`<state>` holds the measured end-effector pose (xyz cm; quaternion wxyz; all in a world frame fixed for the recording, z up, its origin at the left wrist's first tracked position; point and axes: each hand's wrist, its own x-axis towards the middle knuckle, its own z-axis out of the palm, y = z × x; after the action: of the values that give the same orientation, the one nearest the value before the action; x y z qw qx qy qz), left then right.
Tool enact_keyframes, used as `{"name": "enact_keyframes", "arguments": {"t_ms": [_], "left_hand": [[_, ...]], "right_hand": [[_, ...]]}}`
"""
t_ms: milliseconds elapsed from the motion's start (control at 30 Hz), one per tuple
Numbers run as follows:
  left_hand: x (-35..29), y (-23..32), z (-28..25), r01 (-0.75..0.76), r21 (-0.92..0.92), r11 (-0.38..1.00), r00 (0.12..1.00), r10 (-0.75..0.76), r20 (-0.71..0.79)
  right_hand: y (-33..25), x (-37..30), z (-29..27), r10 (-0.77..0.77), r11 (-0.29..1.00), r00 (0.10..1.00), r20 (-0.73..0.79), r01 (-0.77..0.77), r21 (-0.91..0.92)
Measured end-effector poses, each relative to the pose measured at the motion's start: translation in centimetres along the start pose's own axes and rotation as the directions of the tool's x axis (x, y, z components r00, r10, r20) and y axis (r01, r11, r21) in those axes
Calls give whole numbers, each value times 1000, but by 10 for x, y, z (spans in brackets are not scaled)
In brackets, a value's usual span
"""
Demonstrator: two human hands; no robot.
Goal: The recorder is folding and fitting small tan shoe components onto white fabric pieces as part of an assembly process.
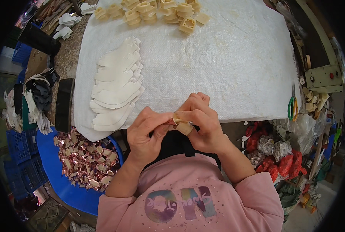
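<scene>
Two bare hands meet over the middle of the bench's near edge, and the small tan piece (185, 128) is there between them, lifted clear of the white sheet (222, 77) that covers the bench (67, 58). The right hand (205, 125) has its fingers pinching the piece from its right side. The left hand (145, 129) has thumb and forefinger bent in against the other end; whether they pinch it or merely press on it, I cannot tell.

Handled well, this would likely mean one hand steadying the piece while the other works its rim, with light, even pressure so that a thin edge does not crease or slip. Both forearms should stay low and close to the body, as they are here. The overlapped white cut-outs (116, 87) toward the bench's left edge are best left unbrushed by the left wrist, and the scissors (293, 103) by the near right corner kept clear of the right elbow.

As for writing, the pink shirt (180, 185) carries big patterned letters with smaller script across them, upside down from this view. On the tan piece no lettering can be made out.
</scene>
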<state>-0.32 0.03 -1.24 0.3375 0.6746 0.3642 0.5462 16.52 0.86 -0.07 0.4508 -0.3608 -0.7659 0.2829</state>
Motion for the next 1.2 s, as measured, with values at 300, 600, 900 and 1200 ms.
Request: {"name": "enact_keyframes", "arguments": {"t_ms": [300,600,900,1200], "left_hand": [[-3,3,0,-37,169,985,991,14,136],[0,-1,-5,-205,286,936,978,209,17],[2,6,-7,-90,54,994,990,95,-100],[-2,3,1,-275,122,954,960,265,92]], "right_hand": [[-4,-5,-3,22,1000,979,205,-20,-10],[2,-6,2,-75,984,997,8,75,-164],[-6,-35,11,485,710,872,68,-438,552],[-14,-42,15,602,445,795,-66,-266,855]]}}
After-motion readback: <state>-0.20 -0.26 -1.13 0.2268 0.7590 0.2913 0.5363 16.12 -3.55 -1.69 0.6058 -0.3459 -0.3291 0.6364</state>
